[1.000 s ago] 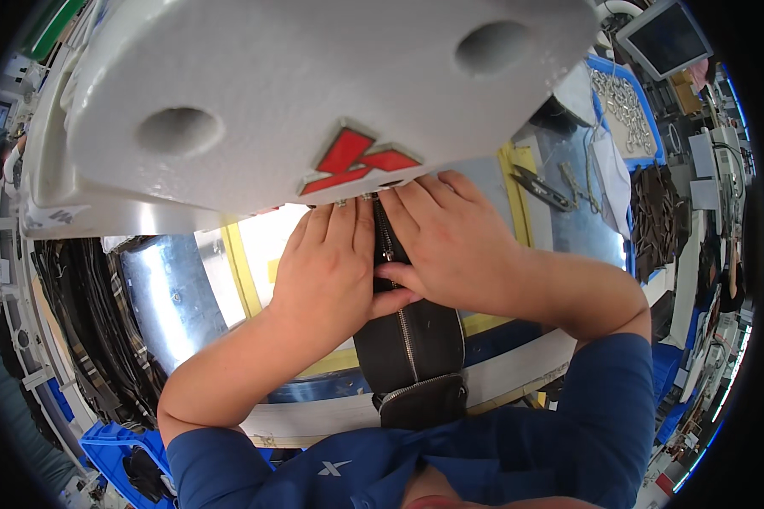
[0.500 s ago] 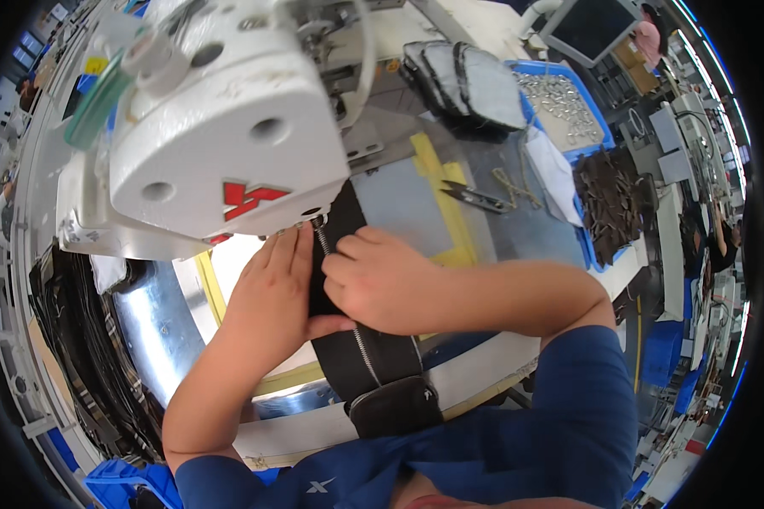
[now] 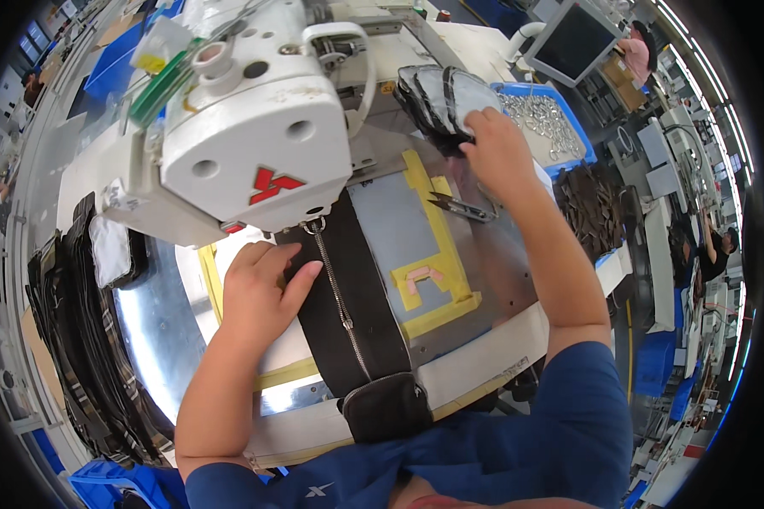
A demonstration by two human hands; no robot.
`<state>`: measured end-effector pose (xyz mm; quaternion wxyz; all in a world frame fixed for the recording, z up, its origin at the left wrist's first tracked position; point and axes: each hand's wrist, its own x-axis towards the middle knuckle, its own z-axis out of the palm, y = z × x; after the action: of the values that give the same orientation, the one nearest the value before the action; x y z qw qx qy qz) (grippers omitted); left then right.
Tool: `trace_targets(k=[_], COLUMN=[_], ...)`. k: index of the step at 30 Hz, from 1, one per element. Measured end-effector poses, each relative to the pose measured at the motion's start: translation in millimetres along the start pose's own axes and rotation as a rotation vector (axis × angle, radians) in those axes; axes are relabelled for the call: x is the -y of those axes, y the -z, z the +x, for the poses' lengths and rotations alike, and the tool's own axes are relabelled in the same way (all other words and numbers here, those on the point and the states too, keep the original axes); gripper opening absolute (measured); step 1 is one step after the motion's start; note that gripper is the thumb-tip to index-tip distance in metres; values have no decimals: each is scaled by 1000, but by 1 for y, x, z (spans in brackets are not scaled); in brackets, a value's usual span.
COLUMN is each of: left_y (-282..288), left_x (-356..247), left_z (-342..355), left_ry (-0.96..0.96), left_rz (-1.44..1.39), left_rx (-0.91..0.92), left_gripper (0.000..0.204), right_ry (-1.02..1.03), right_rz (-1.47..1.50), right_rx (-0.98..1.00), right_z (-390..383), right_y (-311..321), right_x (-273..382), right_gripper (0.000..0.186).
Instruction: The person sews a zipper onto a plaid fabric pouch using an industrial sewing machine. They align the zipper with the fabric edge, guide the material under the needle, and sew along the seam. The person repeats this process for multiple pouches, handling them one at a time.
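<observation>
A long black fabric strip (image 3: 365, 301) with a metal zipper (image 3: 335, 284) down its length runs from under the white sewing machine head (image 3: 246, 144) toward me. Its near end meets a small black pouch (image 3: 389, 407) at the table edge. Beside the strip's left edge, my left hand (image 3: 267, 288) is open, thumb apart from the fingers and holding nothing. Stretched out to the far right, my right hand (image 3: 501, 153) has its thumb and fingers closed at the edge of a stack of grey-and-black fabric pieces (image 3: 437, 97). The fingertips partly hide the edge.
Thread snips (image 3: 463, 207) lie on the table beside yellow tape (image 3: 437, 225). A blue tray (image 3: 581, 127) of metal rings and a pile of dark strips (image 3: 590, 208) stand at right. Layered dark fabric (image 3: 76, 331) hangs at left; a monitor (image 3: 573, 38) is behind.
My right hand has left the zipper strip and reached out to the fabric stack. My left hand has drawn back slightly off the strip, leaving more of the zipper in sight.
</observation>
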<state>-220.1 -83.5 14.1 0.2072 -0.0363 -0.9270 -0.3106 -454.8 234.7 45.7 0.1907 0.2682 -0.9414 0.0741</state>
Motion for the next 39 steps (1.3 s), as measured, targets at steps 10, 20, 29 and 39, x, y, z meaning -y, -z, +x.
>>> trace_targets(k=[10,20,29,39], left_y=[4,5,5,15], left_x=[11,1,0,-8], left_z=[-4,0,-6,-19], left_ry=[18,155,-246,-363], left_rz=[-161,-184,-31,-270], left_rx=[14,120,-152,-166], left_gripper=[36,36,22,28], right_ry=[459,308,554,820], right_rz=[362,776,740,849], right_rx=[124,353,-36,-233], right_z=[-42,-34,-54,-54], right_y=[102,12,0,10], right_x=[100,137,148,144], right_gripper=[15,27,12,18])
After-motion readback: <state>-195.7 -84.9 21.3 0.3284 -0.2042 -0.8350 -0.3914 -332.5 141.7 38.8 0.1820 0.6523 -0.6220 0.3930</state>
